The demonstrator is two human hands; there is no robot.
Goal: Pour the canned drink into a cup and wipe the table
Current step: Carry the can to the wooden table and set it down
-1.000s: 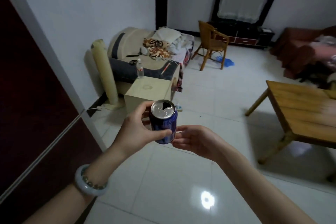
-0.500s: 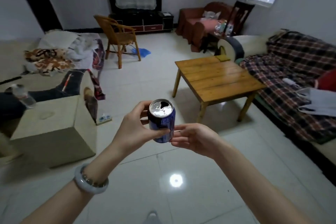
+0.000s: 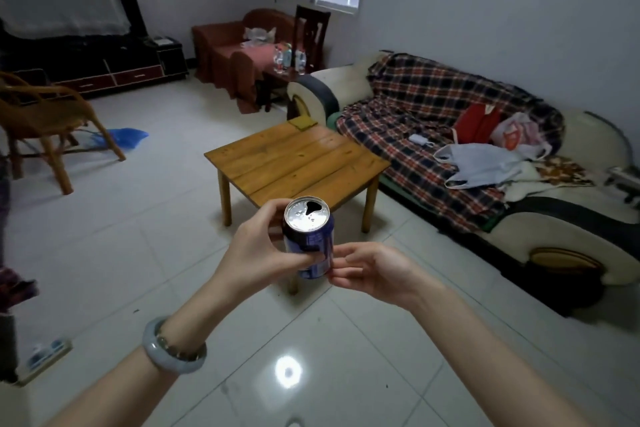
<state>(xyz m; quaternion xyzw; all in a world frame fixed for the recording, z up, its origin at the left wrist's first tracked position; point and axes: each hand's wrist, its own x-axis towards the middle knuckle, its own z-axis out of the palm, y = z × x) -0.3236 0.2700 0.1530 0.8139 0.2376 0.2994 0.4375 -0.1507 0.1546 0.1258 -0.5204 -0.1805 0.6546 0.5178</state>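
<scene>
Underfoot: we see a floor (image 3: pixel 145 253) of pale glossy tiles, with one round glint of light mirrored between the two forearms.
Sofa: a cream sofa (image 3: pixel 346 80) with dark trim runs along the right wall; a plaid blanket (image 3: pixel 415 107) covers its seat and back, and bags (image 3: pixel 485 163) and loose cloth lie on it.
Counter: a low counter (image 3: pixel 298 163) of wooden planks stands just beside the sofa, near the middle of the room; a small yellow-green pad (image 3: pixel 303 122) lies at its far corner.
Chair: a rattan chair (image 3: pixel 45 111) stands at the left, well apart from the counter, with a blue bag (image 3: pixel 126 135) on the floor beside it.
Left hand: the left hand (image 3: pixel 252 250) grips the can, its fingers (image 3: pixel 273 211) curled round the far side and the thumb laid across the near side.
Right hand: the right hand (image 3: pixel 374 270) hangs just beside the can's lower right edge, fingers loosely bent and grasping nothing that we can make out; whether the fingertips touch the can we cannot tell.
Can: a dark blue can (image 3: pixel 311 239) is held upright in the air over the floor, before the counter's near corner in our view; its silver top faces us, the mouth open.
Bracelet: a pale grey bracelet (image 3: pixel 173 350) circles the left wrist.
</scene>
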